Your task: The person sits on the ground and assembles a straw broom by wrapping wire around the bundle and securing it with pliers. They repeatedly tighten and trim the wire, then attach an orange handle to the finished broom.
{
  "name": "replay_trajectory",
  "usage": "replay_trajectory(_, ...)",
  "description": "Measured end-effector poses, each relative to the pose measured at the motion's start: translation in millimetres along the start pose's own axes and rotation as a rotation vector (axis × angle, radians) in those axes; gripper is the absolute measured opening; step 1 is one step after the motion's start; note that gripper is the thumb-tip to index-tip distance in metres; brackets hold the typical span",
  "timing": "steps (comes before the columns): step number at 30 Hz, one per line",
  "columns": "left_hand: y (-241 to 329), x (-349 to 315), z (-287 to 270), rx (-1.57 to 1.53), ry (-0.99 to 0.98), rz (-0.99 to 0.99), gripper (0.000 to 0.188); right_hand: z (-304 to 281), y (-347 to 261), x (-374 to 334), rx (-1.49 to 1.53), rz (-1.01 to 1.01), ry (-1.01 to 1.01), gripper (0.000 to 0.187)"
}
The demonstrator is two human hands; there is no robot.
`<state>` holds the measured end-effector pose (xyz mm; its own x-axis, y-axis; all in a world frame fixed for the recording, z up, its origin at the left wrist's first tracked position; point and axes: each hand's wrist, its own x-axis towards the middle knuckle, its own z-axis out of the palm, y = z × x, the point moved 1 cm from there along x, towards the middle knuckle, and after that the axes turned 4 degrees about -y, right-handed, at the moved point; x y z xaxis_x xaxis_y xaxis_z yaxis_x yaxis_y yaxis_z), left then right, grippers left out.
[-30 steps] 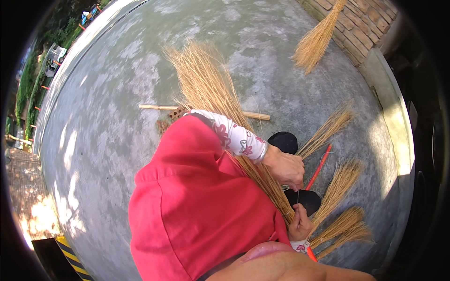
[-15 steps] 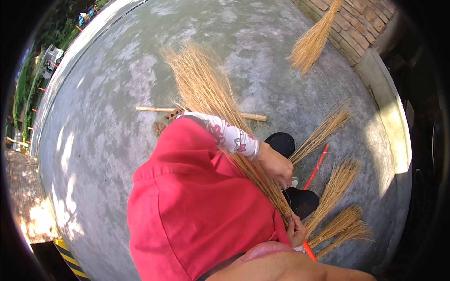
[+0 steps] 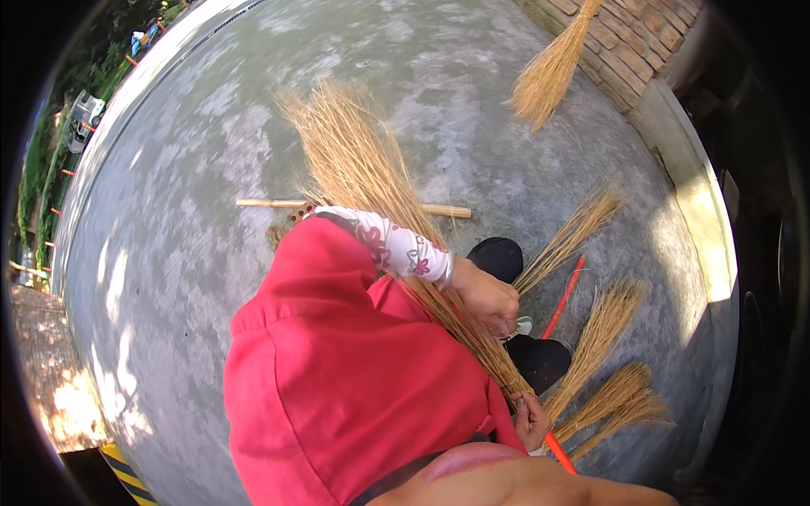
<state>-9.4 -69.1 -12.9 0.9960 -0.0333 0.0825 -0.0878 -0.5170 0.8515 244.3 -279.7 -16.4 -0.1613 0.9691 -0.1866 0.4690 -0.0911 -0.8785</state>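
Observation:
A long bundle of dry straw [image 3: 350, 152] lies slantwise across my lap, its loose tips fanned out on the far side. Under my sleeved left forearm, the bundle narrows toward my right hand [image 3: 530, 420]. That hand is closed around the bundle's narrow end, thumb and fingers pressed on the stalks. My left hand [image 3: 485, 297] is curled into a fist above the bundle's middle, close to my knees. What its fingers grip, if anything, is hidden. An orange-red rod [image 3: 564, 295] lies by my feet; an orange length [image 3: 558, 451] also shows beside my right hand.
Smaller straw bundles [image 3: 603, 333] lie on the concrete floor to the right. A straw broom [image 3: 553, 76] leans near the stone wall [image 3: 637, 34]. A wooden stick [image 3: 447, 210] lies beneath the big bundle. A striped yellow-black edge [image 3: 126, 472] is at lower left.
My left hand has drawn back slightly up and to the left, its fist turned a little. My right hand keeps its hold on the straw bundle. The whole view has shifted slightly.

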Motion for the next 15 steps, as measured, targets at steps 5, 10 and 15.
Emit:
replay_trajectory(5,-0.8,-0.3,4.8,0.351,0.056,-0.119,0.015,5.5,-9.7,3.3,-0.018,-0.177,0.054,0.016)
replay_trajectory(10,-19.0,-0.8,17.5,0.22,0.103,-0.283,0.009,12.4,-17.4,-5.3,0.059,0.164,0.023,0.018)
replay_trajectory(15,-9.9,-12.0,8.9,0.183,0.238,-0.213,0.067,14.8,-24.4,-27.5,0.175,0.162,0.228,0.015)
